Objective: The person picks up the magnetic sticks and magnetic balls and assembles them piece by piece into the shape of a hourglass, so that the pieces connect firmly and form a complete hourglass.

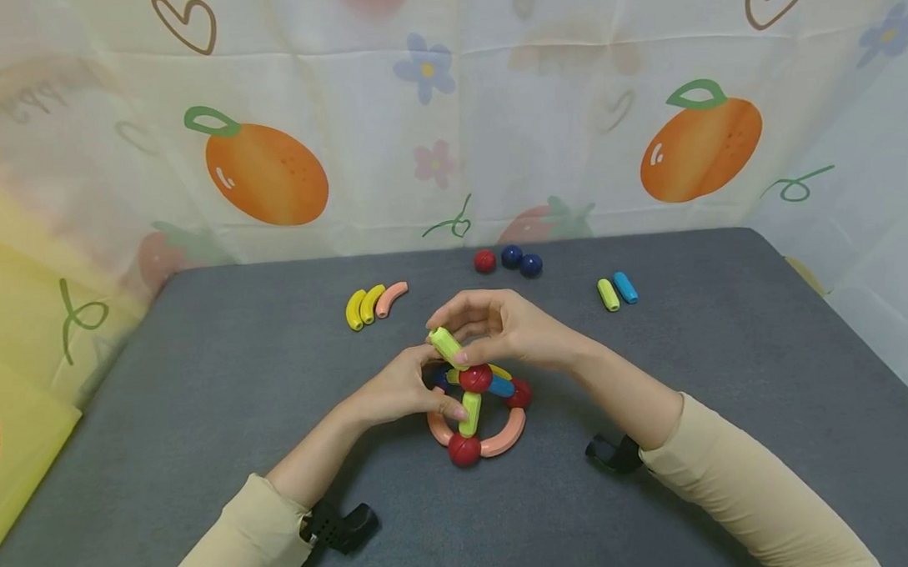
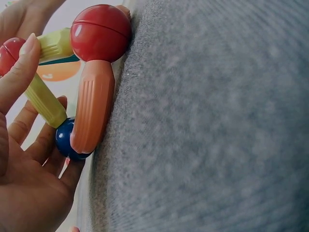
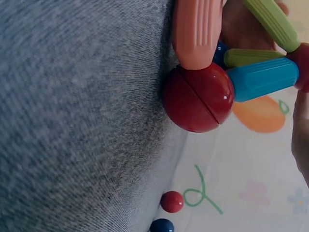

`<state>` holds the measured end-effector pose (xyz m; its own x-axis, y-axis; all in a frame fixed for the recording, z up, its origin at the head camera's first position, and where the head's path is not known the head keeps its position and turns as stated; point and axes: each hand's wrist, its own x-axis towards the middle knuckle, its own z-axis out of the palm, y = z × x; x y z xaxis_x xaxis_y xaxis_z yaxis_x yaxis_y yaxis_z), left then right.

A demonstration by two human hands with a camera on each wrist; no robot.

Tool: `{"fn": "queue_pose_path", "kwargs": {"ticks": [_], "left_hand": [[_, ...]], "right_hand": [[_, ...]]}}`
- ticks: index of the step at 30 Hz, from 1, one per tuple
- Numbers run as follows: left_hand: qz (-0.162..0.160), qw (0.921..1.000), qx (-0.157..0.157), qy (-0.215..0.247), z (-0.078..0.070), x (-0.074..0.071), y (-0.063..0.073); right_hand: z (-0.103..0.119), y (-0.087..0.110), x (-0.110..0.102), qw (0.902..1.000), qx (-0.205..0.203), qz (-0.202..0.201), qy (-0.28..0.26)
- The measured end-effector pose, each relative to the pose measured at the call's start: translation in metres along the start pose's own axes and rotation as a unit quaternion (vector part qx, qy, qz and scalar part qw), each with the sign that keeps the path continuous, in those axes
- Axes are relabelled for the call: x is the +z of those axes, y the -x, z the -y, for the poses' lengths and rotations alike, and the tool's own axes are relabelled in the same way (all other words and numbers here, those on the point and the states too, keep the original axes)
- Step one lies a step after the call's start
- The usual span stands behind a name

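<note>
A ball-and-stick structure of magnetic building pieces stands between the hands, with curved salmon sticks (image 1: 504, 436) and red balls (image 1: 465, 450) at its base. Straight lime and blue sticks (image 3: 264, 79) slope up to a red top ball (image 1: 476, 379). My left hand (image 1: 398, 390) holds its left side, thumb against a lime stick (image 1: 469, 414), fingers around the blue ball (image 2: 64, 139). Between thumb and fingers, my right hand (image 1: 511, 327) pinches another lime stick (image 1: 445, 344) at the top ball. The hands partly hide the structure's back.
Two yellow curved sticks (image 1: 356, 310) and a salmon one (image 1: 391, 299) lie at the back left. A red ball (image 1: 485, 261) and two dark blue balls (image 1: 531, 265) sit near the far edge. Farther right are a lime stick (image 1: 608, 295) and a blue stick (image 1: 625, 287).
</note>
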<state>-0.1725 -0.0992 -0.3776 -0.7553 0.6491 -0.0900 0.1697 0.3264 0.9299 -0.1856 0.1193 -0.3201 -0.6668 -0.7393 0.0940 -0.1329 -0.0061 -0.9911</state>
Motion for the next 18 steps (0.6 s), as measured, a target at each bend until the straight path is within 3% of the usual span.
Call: {"fn": "queue_pose_path", "kwargs": {"ticks": [7, 12, 18], "left_hand": [[-0.018, 0.9996, 0.016, 0.016, -0.0017, -0.0005, 0.0027], [-0.043, 0.9905, 0.064, 0.114, -0.0034, -0.0013, 0.0046], [-0.038, 0.9746, 0.093, 0.2, -0.0056, 0.0019, 0.0038]], "right_hand": [[0.001, 0.0, 0.0003, 0.9999, 0.0, 0.001, 0.017], [0.0005, 0.001, -0.0008, 0.9998, 0.0, -0.007, 0.018], [0.0028, 0.0051, -0.0092, 0.9989, -0.021, -0.039, 0.012]]}}
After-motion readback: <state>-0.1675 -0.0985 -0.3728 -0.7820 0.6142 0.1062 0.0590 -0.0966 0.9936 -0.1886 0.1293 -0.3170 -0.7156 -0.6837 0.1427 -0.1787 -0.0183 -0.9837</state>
